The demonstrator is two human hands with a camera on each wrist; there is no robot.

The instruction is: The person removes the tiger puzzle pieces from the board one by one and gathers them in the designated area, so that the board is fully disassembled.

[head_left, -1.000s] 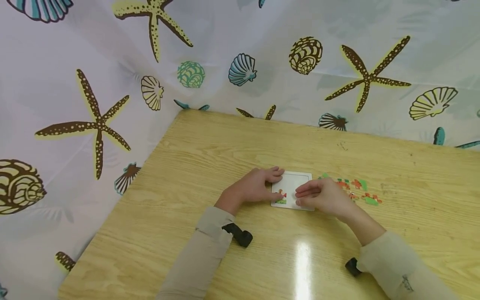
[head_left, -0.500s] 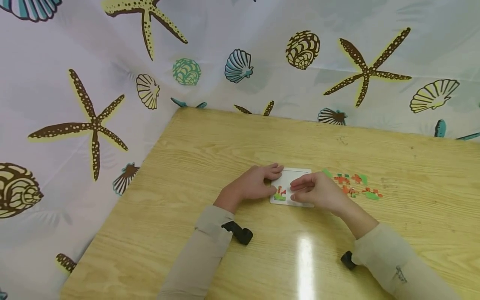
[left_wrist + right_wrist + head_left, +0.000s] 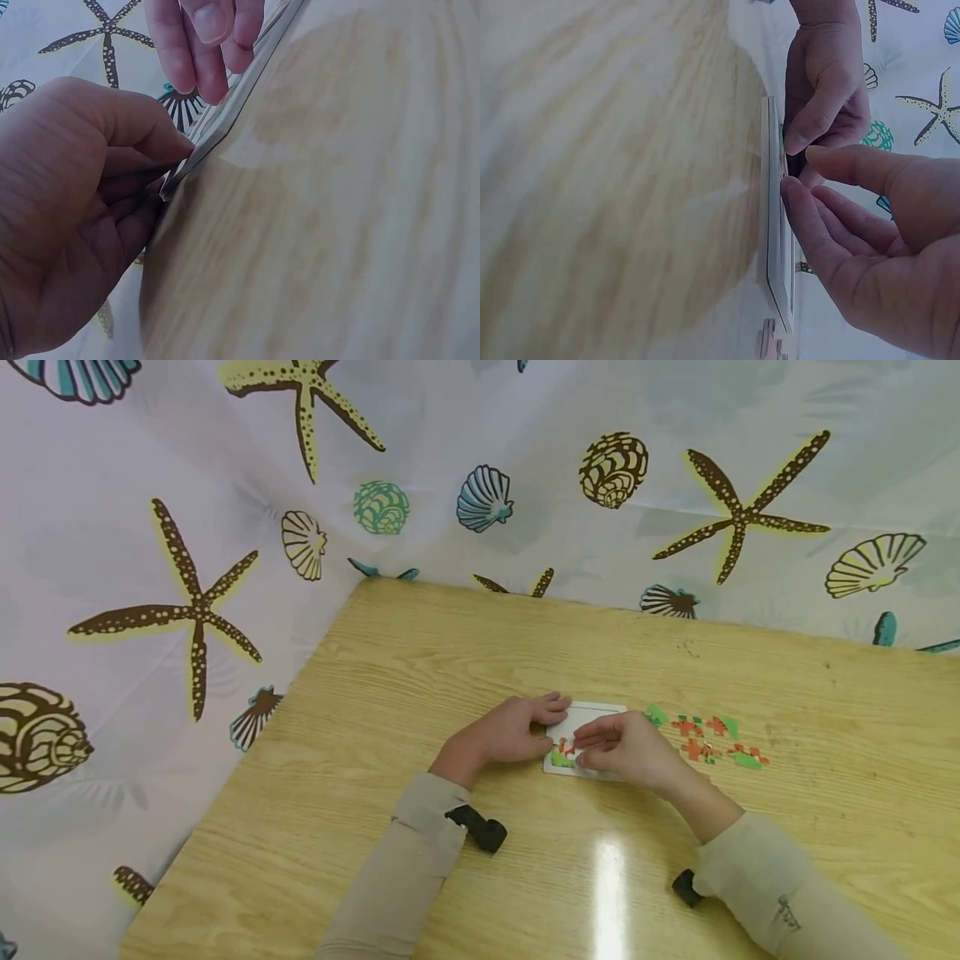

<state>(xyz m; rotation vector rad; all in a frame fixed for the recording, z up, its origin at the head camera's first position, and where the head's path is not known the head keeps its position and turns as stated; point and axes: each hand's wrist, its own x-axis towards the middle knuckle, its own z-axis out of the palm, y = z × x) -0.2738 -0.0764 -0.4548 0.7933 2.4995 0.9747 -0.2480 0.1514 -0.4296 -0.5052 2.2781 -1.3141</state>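
A small white puzzle board [image 3: 592, 708] lies flat on the wooden table. A joined red-and-green patch of puzzle pieces [image 3: 562, 753] sits in its lower left corner. My left hand [image 3: 510, 731] grips the board's left side, its thumb at the patch and its fingers at the upper edge; the left wrist view shows the thumb [image 3: 169, 139] pressing the rim. My right hand [image 3: 633, 747] hovers over the board's right half, thumb and fingertips bent together in a pinch beside the patch. The puzzle piece between them is mostly hidden by the fingers.
Several loose red-and-green puzzle pieces [image 3: 693, 727] lie right of the board, close behind the right hand. The wooden table [image 3: 420, 652] ends at a curtain [image 3: 525, 435] printed with shells and starfish, at the back and left.
My right hand has moved left across the board, and its fingertips are now at the patch's right edge. The left thumb has drawn back slightly from the patch; the left hand otherwise stays put.
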